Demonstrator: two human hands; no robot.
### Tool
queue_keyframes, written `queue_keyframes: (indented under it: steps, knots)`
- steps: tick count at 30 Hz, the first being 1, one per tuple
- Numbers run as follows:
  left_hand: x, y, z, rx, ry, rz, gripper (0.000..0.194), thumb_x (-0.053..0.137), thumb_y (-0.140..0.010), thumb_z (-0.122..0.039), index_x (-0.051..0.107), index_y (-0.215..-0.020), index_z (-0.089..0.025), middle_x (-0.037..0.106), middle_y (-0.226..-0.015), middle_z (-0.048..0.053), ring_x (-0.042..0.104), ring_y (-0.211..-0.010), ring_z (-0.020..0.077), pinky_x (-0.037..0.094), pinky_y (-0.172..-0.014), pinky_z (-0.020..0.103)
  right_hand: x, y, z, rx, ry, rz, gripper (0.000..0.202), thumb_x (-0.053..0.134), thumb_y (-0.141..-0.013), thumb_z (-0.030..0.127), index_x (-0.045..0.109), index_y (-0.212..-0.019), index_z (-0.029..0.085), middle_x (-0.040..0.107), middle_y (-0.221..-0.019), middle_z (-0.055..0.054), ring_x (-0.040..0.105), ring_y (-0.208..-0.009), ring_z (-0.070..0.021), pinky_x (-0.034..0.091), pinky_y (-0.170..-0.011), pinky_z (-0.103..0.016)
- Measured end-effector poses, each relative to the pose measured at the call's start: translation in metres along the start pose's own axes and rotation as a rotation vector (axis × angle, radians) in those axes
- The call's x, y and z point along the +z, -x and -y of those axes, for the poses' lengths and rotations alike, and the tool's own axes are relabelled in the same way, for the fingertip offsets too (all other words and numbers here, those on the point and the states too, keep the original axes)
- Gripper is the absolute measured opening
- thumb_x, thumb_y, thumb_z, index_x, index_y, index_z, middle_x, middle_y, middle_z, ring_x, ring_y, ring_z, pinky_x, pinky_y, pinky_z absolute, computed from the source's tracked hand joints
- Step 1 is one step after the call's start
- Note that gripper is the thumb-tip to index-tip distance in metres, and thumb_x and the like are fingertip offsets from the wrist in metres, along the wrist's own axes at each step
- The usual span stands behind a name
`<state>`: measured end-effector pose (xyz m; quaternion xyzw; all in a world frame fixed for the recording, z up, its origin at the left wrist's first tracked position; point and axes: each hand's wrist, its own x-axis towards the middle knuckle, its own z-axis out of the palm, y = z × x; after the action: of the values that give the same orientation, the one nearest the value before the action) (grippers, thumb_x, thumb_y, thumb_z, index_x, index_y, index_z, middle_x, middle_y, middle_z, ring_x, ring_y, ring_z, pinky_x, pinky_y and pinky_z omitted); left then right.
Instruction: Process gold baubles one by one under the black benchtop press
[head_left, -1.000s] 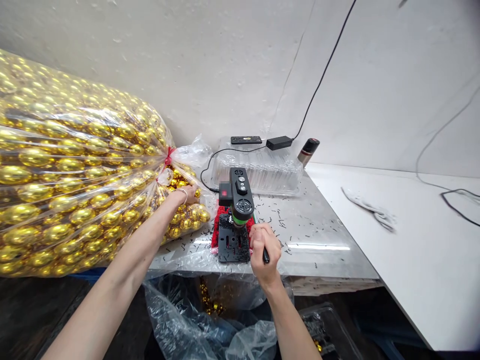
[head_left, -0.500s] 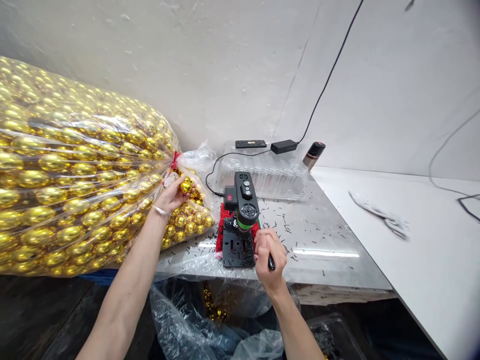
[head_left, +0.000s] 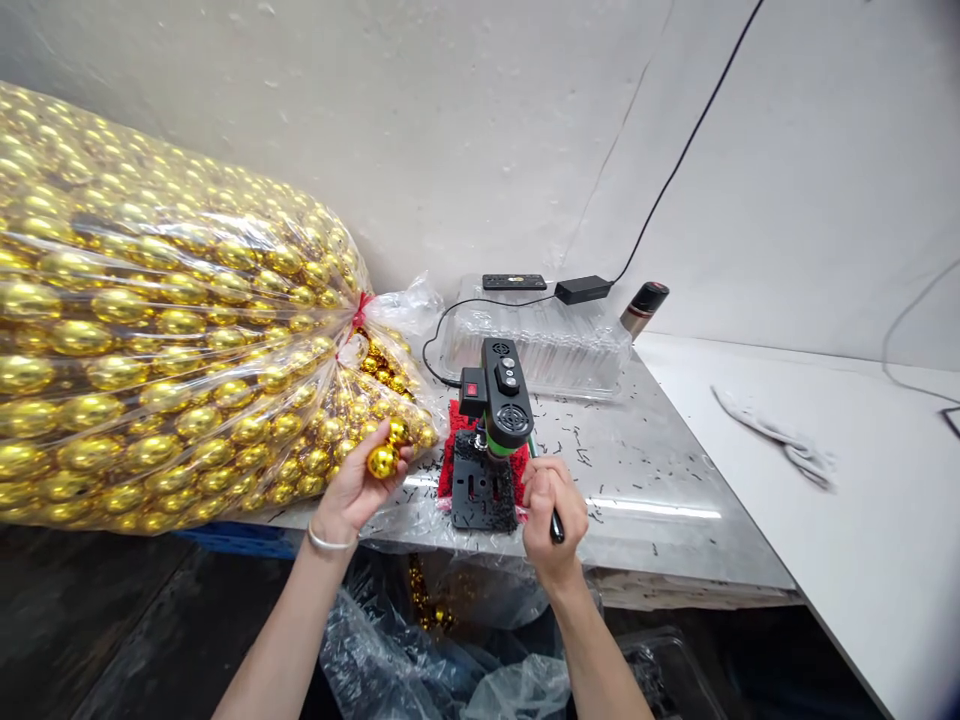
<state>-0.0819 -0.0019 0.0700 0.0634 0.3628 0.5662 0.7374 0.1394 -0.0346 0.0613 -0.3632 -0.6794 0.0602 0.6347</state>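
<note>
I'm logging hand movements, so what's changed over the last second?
The left hand has drawn back from the smaller clear bag, toward the wearer, and now holds gold balls. The right hand stays closed around the handle; the black machine and the large tied bag stay put.

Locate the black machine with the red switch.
Head view, just right of centre: the black machine stands between the left hand and right hand, in front of the clear trays.
</note>
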Motion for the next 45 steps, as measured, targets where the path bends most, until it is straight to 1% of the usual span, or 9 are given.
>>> queue_keyframes:
  steps: [3,7,13,16,21,25,29,38,45]
  knots:
    - [-0.006,0.0,0.033,-0.044,-0.047,-0.051,0.015,0.05,-0.091,-0.015,0.062,-0.085,-0.01,0.063,-0.069,0.005,0.06,-0.052,0.0105,0.052,-0.041,0.018,0.0,-0.001,0.001,0.005,-0.007,0.002,0.027,0.037,-0.087,0.004,0.039,-0.065,0.02,0.045,-0.065,0.001,0.049,-0.067,-0.0126,0.037,-0.06,-0.028]
    - [-0.008,-0.013,0.071,-0.062,-0.18,-0.053,0.007,0.065,-0.081,-0.015,0.066,-0.083,-0.009,0.066,-0.072,0.005,0.061,-0.053,0.0103,0.053,-0.047,0.019,-0.002,-0.003,0.002,0.01,0.004,0.02,0.027,0.037,-0.087,0.004,0.039,-0.065,0.02,0.045,-0.065,0.0,0.049,-0.067,-0.0127,0.036,-0.06,-0.028]
    - [-0.006,-0.034,0.1,0.108,-0.548,-0.013,0.034,0.079,-0.065,-0.027,0.069,-0.094,-0.012,0.068,-0.076,0.003,0.061,-0.058,0.0103,0.049,-0.052,0.02,-0.003,-0.004,0.003,-0.006,0.028,0.036,0.027,0.036,-0.087,0.003,0.039,-0.066,0.021,0.044,-0.063,0.001,0.049,-0.067,-0.0129,0.037,-0.06,-0.028]
    - [-0.007,-0.044,0.104,0.208,-0.774,0.007,0.04,0.077,-0.066,-0.032,0.069,-0.099,-0.012,0.069,-0.081,0.004,0.061,-0.06,0.0113,0.047,-0.055,0.021,-0.003,-0.002,0.001,-0.001,0.034,0.038,0.027,0.037,-0.087,0.003,0.04,-0.066,0.021,0.045,-0.064,0.001,0.049,-0.068,-0.013,0.038,-0.06,-0.028]
    - [-0.008,-0.055,0.106,0.289,-1.129,0.063,0.038,0.068,-0.073,-0.035,0.069,-0.104,-0.013,0.071,-0.088,0.008,0.064,-0.067,0.0162,0.049,-0.063,0.027,-0.003,-0.001,0.001,0.013,0.039,0.039,0.027,0.037,-0.087,0.004,0.04,-0.065,0.021,0.046,-0.064,0.001,0.05,-0.068,-0.0129,0.039,-0.06,-0.028]
    - [0.002,-0.048,0.103,0.456,-1.452,0.077,0.033,0.06,-0.08,-0.032,0.069,-0.106,-0.014,0.069,-0.101,0.011,0.065,-0.09,0.0226,0.048,-0.081,0.032,-0.003,-0.001,0.002,0.018,0.036,0.033,0.027,0.037,-0.087,0.006,0.041,-0.064,0.021,0.046,-0.062,0.001,0.051,-0.068,-0.0138,0.04,-0.06,-0.028]
    - [0.014,-0.038,0.102,0.473,-1.756,0.097,0.034,0.057,-0.084,-0.031,0.066,-0.112,-0.016,0.066,-0.112,0.013,0.062,-0.103,0.0265,0.045,-0.089,0.034,-0.004,-0.001,0.003,0.024,0.039,0.037,0.027,0.037,-0.087,0.006,0.042,-0.064,0.021,0.047,-0.062,0.0,0.051,-0.068,-0.0142,0.04,-0.059,-0.028]
    - [0.016,-0.039,0.101,0.438,-1.921,0.143,0.036,0.054,-0.087,-0.039,0.065,-0.113,-0.017,0.063,-0.114,0.012,0.063,-0.099,0.0268,0.046,-0.08,0.031,-0.003,0.015,-0.011,-0.032,0.044,0.045,0.025,0.037,-0.087,0.008,0.044,-0.067,0.02,0.047,-0.065,0.0,0.051,-0.068,-0.014,0.042,-0.059,-0.029]
    - [0.017,-0.039,0.101,0.412,-1.934,0.124,0.035,0.053,-0.088,-0.042,0.065,-0.111,-0.018,0.063,-0.115,0.011,0.064,-0.096,0.026,0.045,-0.077,0.03,0.005,0.034,-0.03,-0.121,0.1,0.021,0.027,0.032,-0.093,0.019,0.045,-0.07,0.02,0.049,-0.071,-0.001,0.049,-0.065,-0.0127,0.042,-0.059,-0.03]
